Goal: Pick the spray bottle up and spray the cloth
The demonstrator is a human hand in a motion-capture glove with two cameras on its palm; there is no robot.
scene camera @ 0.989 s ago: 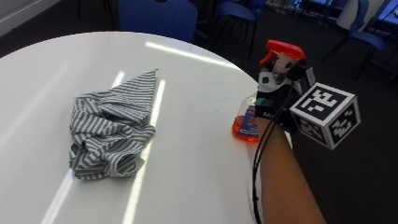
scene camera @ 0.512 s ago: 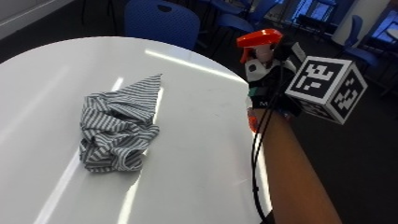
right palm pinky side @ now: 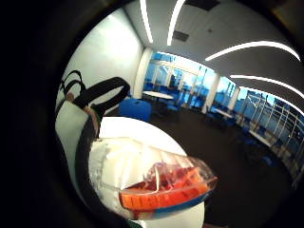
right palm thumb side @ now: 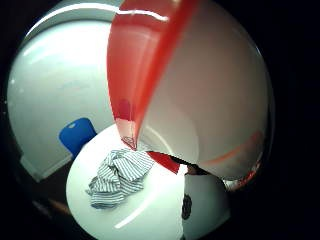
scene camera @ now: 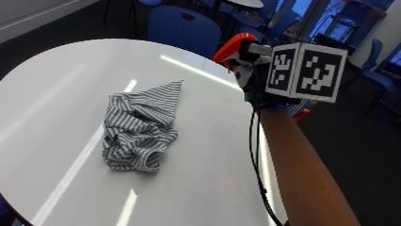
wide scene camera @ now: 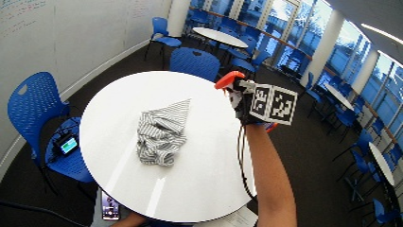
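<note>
Above the table (scene camera: 56,94), the grip (scene camera: 253,87) holds the spray bottle (scene camera: 230,47) (cloth (scene camera: 141,127) apart, below).

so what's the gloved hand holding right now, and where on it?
The right hand holds the spray bottle by its neck below the orange head, lifted off the table.

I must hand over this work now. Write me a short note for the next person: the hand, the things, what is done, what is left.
Right hand: grips the spray bottle and holds it in the air above the table's far edge.
Cloth: striped, crumpled, lying on the round white table, apart from the bottle.
Done: bottle picked up.
Left: aim the nozzle at the cloth and spray; no sign of spraying is visible.
</note>
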